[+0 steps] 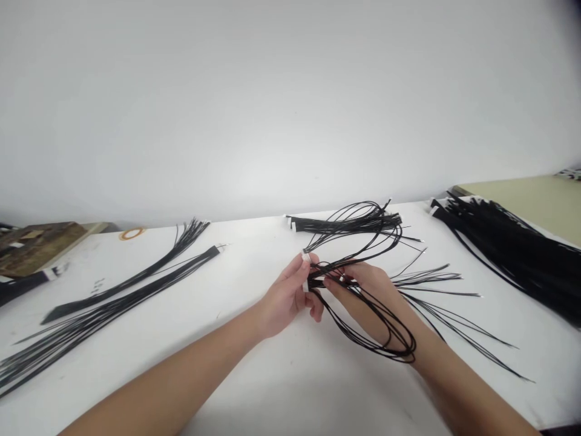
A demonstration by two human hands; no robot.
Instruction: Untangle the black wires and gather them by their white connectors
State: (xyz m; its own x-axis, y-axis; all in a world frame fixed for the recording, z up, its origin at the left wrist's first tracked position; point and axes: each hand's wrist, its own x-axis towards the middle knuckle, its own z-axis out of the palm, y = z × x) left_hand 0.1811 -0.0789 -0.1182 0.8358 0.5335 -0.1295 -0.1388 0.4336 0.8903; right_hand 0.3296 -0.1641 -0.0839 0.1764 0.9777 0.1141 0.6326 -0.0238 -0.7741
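My left hand (293, 290) pinches a white plastic connector (305, 280) between thumb and fingers, just left of the middle of the table. From this connector black wires (390, 339) run to the right, some of them bent round in big loops. My right hand (361, 278) has its fingers closed on the wires a short way from the connector. Some loops hang over my right forearm. Loose wire ends (454, 293) fan out beyond my right wrist. The fingertips of my right hand are partly covered by the wires.
Behind my hands lies a finished-looking wire bundle (345, 224) with white connectors. A thick pile of black wires (512, 248) fills the right side. Two wire bundles (149, 297) lie at left, near an orange ring (131, 233) and a brown board (40, 247). A white wall (290, 109) stands behind.
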